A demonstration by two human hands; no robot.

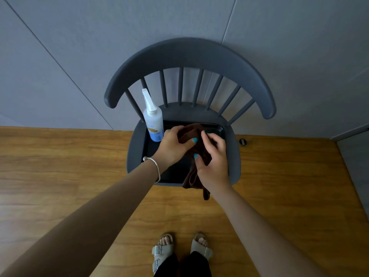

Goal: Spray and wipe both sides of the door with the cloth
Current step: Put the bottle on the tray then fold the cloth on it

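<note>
A dark brown cloth (pixel 194 134) hangs bunched over a black tray (pixel 218 129) on the seat of a dark grey chair (pixel 187 54). My left hand (pixel 172 145) grips the cloth's upper part, thumb over the fabric. My right hand (pixel 212 158) pinches the cloth lower down, and its loose end dangles past the seat's front edge. A white spray bottle (pixel 153 120) with a blue label stands upright at the tray's back left corner, just left of my left hand. No door is in view.
The chair stands against a grey panelled wall (pixel 79 47) on a wooden floor (pixel 60 166). A small black floor fitting (pixel 242 141) sits right of the chair. My sandalled feet (pixel 179 250) are close to the chair's front.
</note>
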